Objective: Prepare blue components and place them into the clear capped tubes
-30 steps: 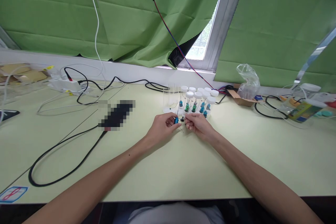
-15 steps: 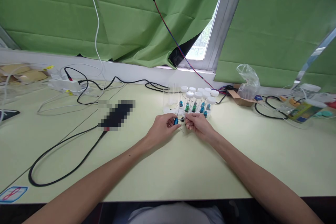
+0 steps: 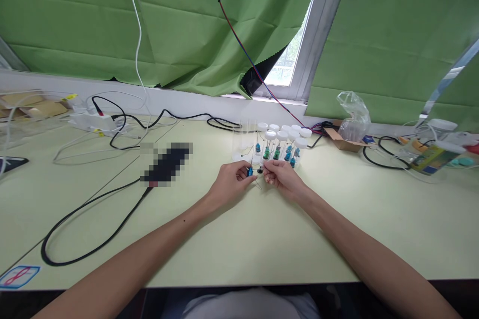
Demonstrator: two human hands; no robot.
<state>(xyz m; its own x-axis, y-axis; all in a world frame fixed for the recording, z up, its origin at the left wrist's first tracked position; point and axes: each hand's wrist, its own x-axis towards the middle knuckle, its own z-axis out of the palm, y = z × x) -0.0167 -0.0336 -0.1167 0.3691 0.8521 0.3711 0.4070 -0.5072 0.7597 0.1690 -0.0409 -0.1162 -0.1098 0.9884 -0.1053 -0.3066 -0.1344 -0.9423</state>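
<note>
Both forearms are reaching forward from the near edge of the table (image 3: 232,244) and converging at its middle, palms turned inward. The left hand (image 3: 230,183) is pinching a small blue capacitor (image 3: 250,172) between thumb and fingertips, so it is clamped on that part. The right hand (image 3: 284,178) is meeting it from the other side, fingertips closed on something tiny and dark beside the capacitor; what that is cannot be told. The two hands are nearly touching. The capacitor is standing roughly upright, long axis vertical, with a thin wire lead slanting down toward the table. Just beyond the hands, a cluster of clear vials (image 3: 279,147) with white caps is standing upright, holding blue and green parts. Left of the hands, a black cable (image 3: 90,209) is looping across the table. Farther back, a plastic bag (image 3: 354,117) is sitting in a cardboard box, and green curtains (image 3: 112,20) are hanging over the window. No writing is legible.
</note>
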